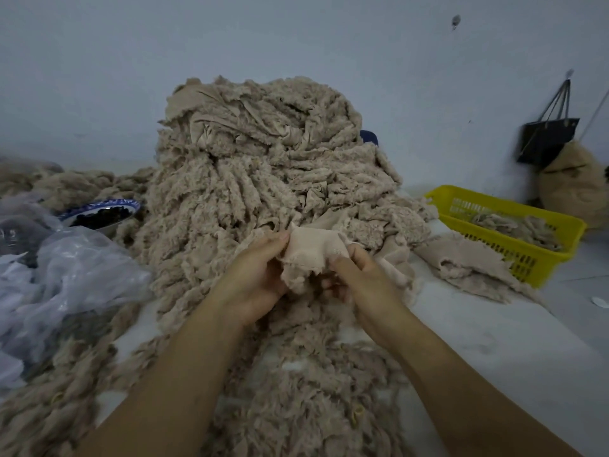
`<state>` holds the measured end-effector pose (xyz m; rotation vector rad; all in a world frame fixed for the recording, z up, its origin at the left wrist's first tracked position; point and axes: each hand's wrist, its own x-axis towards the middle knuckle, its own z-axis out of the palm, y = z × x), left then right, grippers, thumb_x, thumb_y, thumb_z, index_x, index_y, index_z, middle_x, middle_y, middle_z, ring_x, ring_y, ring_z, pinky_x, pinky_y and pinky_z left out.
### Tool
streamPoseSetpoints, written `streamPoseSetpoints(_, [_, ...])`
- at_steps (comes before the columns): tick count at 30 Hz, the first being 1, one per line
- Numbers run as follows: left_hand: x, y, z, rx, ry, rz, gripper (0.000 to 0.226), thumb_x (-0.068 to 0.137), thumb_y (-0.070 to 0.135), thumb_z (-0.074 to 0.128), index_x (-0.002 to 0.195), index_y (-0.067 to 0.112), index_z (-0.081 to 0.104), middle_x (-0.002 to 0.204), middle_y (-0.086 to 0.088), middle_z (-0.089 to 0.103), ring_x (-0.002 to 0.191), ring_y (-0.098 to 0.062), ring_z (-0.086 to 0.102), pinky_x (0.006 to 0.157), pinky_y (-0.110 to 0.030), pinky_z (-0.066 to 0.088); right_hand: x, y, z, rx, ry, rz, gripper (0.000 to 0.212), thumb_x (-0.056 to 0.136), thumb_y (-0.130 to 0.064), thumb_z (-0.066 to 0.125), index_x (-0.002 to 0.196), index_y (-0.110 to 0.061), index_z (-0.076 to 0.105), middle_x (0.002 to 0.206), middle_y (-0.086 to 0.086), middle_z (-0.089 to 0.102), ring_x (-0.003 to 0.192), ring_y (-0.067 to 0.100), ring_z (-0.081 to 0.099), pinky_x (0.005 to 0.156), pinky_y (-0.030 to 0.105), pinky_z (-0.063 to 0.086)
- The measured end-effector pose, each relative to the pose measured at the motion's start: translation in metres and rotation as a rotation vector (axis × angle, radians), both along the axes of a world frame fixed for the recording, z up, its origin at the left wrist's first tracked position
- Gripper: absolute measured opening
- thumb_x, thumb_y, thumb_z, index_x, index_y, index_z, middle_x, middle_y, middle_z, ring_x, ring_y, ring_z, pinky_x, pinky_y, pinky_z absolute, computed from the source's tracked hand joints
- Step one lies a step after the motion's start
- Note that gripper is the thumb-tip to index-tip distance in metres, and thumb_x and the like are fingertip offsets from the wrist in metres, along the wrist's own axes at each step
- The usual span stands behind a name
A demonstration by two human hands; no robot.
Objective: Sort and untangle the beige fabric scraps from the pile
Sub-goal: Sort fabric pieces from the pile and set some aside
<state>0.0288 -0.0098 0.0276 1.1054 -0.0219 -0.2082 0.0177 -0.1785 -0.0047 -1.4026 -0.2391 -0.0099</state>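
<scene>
A tall pile of beige fleecy fabric scraps (263, 159) rises in the middle of the white table, spilling toward me. In front of it I hold one beige scrap (313, 249), smooth side up, stretched between both hands. My left hand (257, 278) pinches its left edge with thumb and fingers. My right hand (359, 275) grips its right edge, fingers curled under the cloth. More loose scraps (313, 374) lie under and around my forearms.
A yellow plastic basket (514, 225) with several scraps stands at the right, a flat scrap (468, 262) beside it. Crumpled clear plastic bags (66, 275) and a blue-rimmed bowl of dark pieces (102, 212) sit at the left. A black bag (547, 136) hangs on the wall.
</scene>
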Motion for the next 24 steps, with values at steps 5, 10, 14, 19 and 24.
streamPoseSetpoints(5, [-0.002,-0.002,-0.008,-0.041,0.241,-0.16,0.072,0.071,0.071,0.067,0.109,0.01,0.077,0.126,-0.017,0.067,0.122,-0.03,0.06,0.109,-0.045,0.044,0.001,-0.002,0.005,0.0,0.01,0.051,0.009,0.081,-0.025,0.062,0.076,-0.03,0.055,0.056,-0.007,0.039,0.042,0.007,0.027,0.038,0.02,0.025])
streamPoseSetpoints(10, [-0.007,-0.011,-0.009,0.063,0.239,-0.367,0.047,0.074,0.048,0.079,0.104,0.011,0.078,0.098,-0.012,0.074,0.084,-0.024,0.072,0.074,-0.034,0.06,-0.004,-0.002,0.006,-0.093,-0.053,0.056,0.018,0.098,-0.029,0.061,0.08,-0.031,0.063,0.052,-0.021,0.056,0.043,-0.005,0.051,0.042,0.009,0.037])
streamPoseSetpoints(14, [-0.003,-0.01,-0.005,0.069,0.203,-0.249,0.041,0.074,0.041,0.078,0.099,0.009,0.078,0.09,-0.013,0.071,0.08,-0.025,0.065,0.077,-0.037,0.052,-0.008,-0.004,0.012,-0.099,0.005,-0.005,0.034,0.095,-0.04,0.06,0.063,-0.031,0.059,0.046,-0.018,0.048,0.039,-0.002,0.045,0.04,0.01,0.033])
streamPoseSetpoints(19, [0.005,-0.009,-0.007,-0.066,0.171,0.071,0.043,0.094,0.037,0.058,0.068,0.012,0.081,0.079,-0.013,0.074,0.065,-0.025,0.072,0.059,-0.034,0.058,-0.008,-0.002,0.016,-0.073,0.053,-0.051,0.046,0.074,-0.062,0.062,0.064,-0.023,0.039,0.05,-0.008,0.024,0.042,0.009,0.018,0.041,0.024,0.019])
streamPoseSetpoints(24, [0.004,-0.012,-0.007,-0.116,0.177,0.208,0.042,0.098,0.033,0.054,0.07,0.012,0.078,0.07,-0.008,0.068,0.059,-0.021,0.065,0.056,-0.031,0.052,-0.01,0.006,0.017,0.043,0.015,0.01,0.039,0.081,-0.051,0.062,0.052,-0.031,0.044,0.05,-0.008,0.026,0.04,0.008,0.018,0.038,0.02,0.021])
